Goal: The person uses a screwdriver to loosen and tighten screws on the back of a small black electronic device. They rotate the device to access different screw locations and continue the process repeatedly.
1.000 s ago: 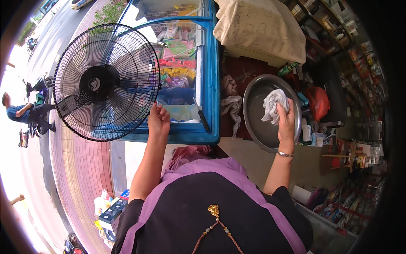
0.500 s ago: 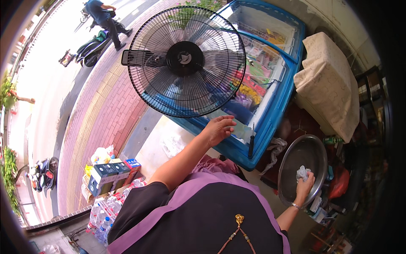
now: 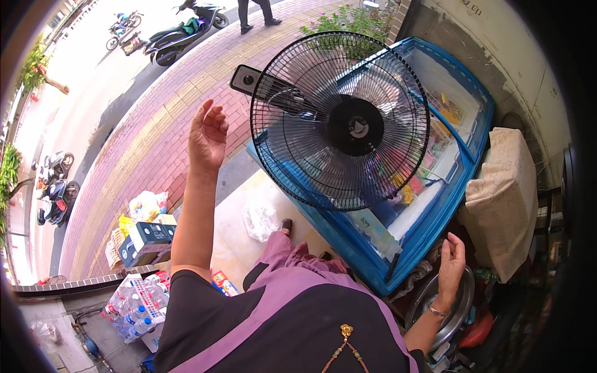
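Observation:
My left hand (image 3: 209, 137) is raised left of the black fan (image 3: 354, 127), fingers loosely bent and apart, holding nothing, clear of its cage. My right hand (image 3: 451, 264) hangs beside the lower right corner of the blue chest freezer (image 3: 479, 155), fingers apart and empty. Beneath it is the steel basin (image 3: 463, 301), partly hidden by my arm; whatever lies inside is hard to make out. The fan stands over the freezer, which holds colourful packets. A beige cloth cover (image 3: 500, 205) drapes a box at the freezer's right.
A white plastic bag (image 3: 260, 221) lies on the floor near my foot. Bottled water packs (image 3: 134, 311) and boxes (image 3: 148, 239) stand at lower left. Beyond the paved sidewalk are scooters (image 3: 183, 34), a plant (image 3: 336, 18) and a person's legs (image 3: 252, 12).
My left hand has left the fan's edge and moved left. My right hand has let go of the crumpled cloth and risen from the basin. The view has swung toward the street.

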`<state>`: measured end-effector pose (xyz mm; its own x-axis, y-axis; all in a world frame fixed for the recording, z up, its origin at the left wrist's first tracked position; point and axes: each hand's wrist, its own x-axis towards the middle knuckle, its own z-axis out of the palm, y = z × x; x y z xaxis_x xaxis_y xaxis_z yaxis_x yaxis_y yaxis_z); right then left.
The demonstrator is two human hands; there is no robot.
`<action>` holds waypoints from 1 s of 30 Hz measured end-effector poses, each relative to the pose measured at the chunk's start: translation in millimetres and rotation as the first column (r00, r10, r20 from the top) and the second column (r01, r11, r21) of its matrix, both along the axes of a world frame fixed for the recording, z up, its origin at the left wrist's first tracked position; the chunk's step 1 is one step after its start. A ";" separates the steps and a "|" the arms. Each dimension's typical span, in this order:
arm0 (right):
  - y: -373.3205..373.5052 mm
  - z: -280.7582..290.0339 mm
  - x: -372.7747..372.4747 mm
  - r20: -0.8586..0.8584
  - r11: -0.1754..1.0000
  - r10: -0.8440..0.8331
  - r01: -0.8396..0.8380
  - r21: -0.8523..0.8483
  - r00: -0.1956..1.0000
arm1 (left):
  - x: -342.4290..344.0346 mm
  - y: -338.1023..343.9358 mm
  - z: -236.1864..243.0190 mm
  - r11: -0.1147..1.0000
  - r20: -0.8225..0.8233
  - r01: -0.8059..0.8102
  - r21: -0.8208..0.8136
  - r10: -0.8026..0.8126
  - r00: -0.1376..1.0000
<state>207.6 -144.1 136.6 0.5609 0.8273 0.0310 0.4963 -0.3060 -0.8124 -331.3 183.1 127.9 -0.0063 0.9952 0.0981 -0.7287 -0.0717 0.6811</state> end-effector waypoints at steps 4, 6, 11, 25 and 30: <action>102.7 -13.3 -43.2 -0.264 0.987 -0.051 0.088 0.132 0.963 | -21.7 83.7 -31.2 0.920 -0.172 -0.157 -0.359 0.100 0.980; 132.5 -17.8 -50.4 -0.412 0.979 -0.143 0.190 0.076 0.900 | -21.7 111.5 -58.7 0.883 -0.187 0.003 -0.470 -0.103 0.977; 167.8 -31.3 -59.2 -0.496 0.962 -0.252 0.271 -0.035 0.831 | -0.4 170.3 -128.7 0.814 -0.120 0.206 -0.544 -0.318 0.940; 188.5 -48.3 -108.6 -0.815 0.895 -0.255 0.446 0.005 0.521 | 49.9 191.6 -136.6 0.784 0.014 0.408 -0.468 -0.456 0.890; 202.2 -49.3 -109.5 -0.898 0.873 -0.105 0.473 0.123 0.427 | 63.4 199.2 -81.7 0.810 -0.010 0.507 -0.295 -0.533 0.846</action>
<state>98.1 58.1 87.4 0.6542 0.6484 -0.3893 -0.5593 0.0683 -0.8261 -267.9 382.4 46.2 0.5155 0.8333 -0.1994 -0.5402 0.4967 0.6793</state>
